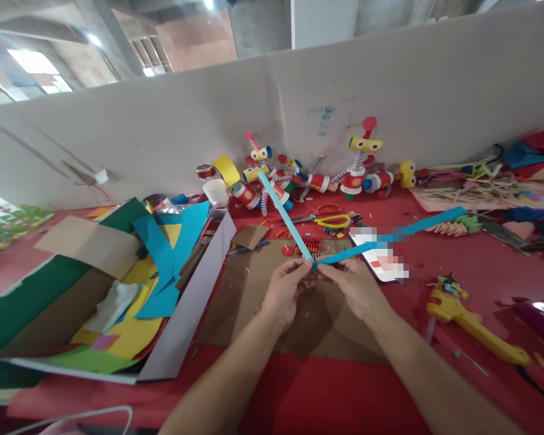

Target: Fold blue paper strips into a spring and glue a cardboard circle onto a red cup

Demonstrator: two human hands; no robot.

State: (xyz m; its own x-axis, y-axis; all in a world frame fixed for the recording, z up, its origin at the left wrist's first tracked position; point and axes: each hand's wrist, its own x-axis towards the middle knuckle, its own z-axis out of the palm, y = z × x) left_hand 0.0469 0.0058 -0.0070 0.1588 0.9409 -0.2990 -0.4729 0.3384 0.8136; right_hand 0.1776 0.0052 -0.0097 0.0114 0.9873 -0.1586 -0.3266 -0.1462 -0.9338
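Both my hands meet at the middle of the red table, above a brown cardboard sheet [254,302]. My left hand [286,289] pinches the near end of a light blue paper strip [283,217] that slants up and to the left. My right hand [354,285] pinches the near end of a second blue paper strip [430,222] that runs out to the right. The two strips cross at my fingertips. A small red folded paper spring [312,244] lies just beyond them.
A white box [194,308] of coloured paper sheets lies at the left. Paper-cup robot figures [358,175] stand along the white back wall. Yellow-handled scissors [333,221] and a phone [383,263] lie behind my hands. A yellow glue gun [474,326] rests at the right.
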